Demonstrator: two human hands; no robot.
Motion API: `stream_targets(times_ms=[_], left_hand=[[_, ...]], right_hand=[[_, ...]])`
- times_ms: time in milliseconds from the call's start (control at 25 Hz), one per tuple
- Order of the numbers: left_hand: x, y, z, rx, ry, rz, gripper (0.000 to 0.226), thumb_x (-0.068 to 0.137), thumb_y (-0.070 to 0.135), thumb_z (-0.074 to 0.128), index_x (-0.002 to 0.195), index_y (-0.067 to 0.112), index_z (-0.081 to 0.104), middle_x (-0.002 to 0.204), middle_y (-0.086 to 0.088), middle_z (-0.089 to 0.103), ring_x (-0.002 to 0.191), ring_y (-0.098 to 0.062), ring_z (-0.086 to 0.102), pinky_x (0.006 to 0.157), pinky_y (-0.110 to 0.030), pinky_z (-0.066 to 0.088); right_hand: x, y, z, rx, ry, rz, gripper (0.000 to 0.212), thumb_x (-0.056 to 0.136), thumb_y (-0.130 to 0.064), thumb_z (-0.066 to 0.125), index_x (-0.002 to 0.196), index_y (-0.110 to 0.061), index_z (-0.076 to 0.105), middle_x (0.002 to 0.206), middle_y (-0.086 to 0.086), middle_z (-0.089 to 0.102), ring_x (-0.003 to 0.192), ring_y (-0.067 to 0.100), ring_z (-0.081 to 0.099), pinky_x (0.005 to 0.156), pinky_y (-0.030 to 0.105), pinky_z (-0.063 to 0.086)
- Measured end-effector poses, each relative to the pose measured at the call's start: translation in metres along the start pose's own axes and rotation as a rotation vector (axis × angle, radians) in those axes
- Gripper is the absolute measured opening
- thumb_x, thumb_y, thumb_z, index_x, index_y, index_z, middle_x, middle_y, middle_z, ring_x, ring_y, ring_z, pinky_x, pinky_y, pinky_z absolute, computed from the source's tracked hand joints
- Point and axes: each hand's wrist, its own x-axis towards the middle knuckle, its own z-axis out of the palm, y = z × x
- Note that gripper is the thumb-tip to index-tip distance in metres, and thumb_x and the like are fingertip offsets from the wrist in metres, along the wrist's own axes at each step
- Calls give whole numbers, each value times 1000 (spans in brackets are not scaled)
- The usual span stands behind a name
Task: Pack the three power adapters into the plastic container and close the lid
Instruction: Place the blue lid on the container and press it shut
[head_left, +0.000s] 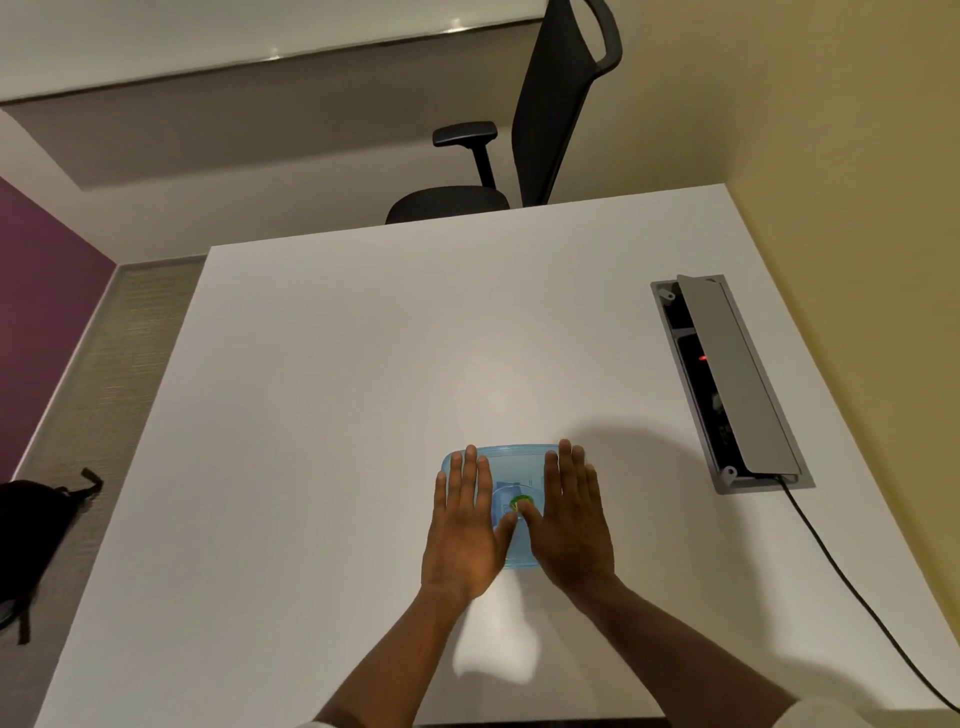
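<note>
A translucent blue plastic container (516, 462) rests on the white table (337, 389), its blue lid on top. My left hand (464, 525) lies flat, palm down, on the left half of the lid. My right hand (570, 519) lies flat on the right half, fingers straight and pointing away from me. Both thumbs nearly meet over a green and yellow sticker (520, 503) at the lid's centre. A pale shape shows faintly through the lid; no power adapter is clearly visible.
An open grey cable box (727, 379) with a red light is sunk into the table at the right, and a black cable (852, 587) runs from it toward me. A black office chair (524, 130) stands behind the far edge. A black bag (31, 540) sits on the floor left.
</note>
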Motion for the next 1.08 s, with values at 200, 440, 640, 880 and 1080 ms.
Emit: stream_targets(times_ms=[200,440,640,880,1080], left_hand=[[2,-1,8,20,40,-13,80,97,65,9,158,16,-10,167,-3,-16,154,-23,-18,127,-42,-2],[0,-1,9,13,31,-7,79,97,64,7,158,17,-10,167,-4,-15,154,-23,-17,125,-40,-4],[-4,0,1,-59,16,-3,76,94,66,-3,153,22,-22,164,2,-24,151,-16,-24,126,-36,-6],[13,-10,-15,-115,-2,42,82,93,69,6,157,21,-10,165,5,-18,154,-14,-14,123,-29,-13],[34,-12,-23,-127,-91,75,79,98,61,27,159,16,5,168,-2,-1,155,-19,-2,123,-33,-6]], right_hand=[[-2,5,13,-28,98,-24,76,98,-49,32,155,-4,9,164,14,5,152,27,1,123,37,0],[-3,4,11,-38,98,-31,75,96,-46,33,154,-2,12,163,16,8,152,29,3,123,38,3],[-2,1,2,-23,15,-40,76,99,-46,34,154,-5,0,163,11,-7,151,26,-10,124,39,-3],[16,16,-21,-38,64,-6,67,98,-36,46,152,-2,23,160,17,24,150,32,15,123,41,8],[30,27,-28,-106,15,-59,53,100,-28,45,147,-6,36,154,14,38,144,30,31,120,42,20]])
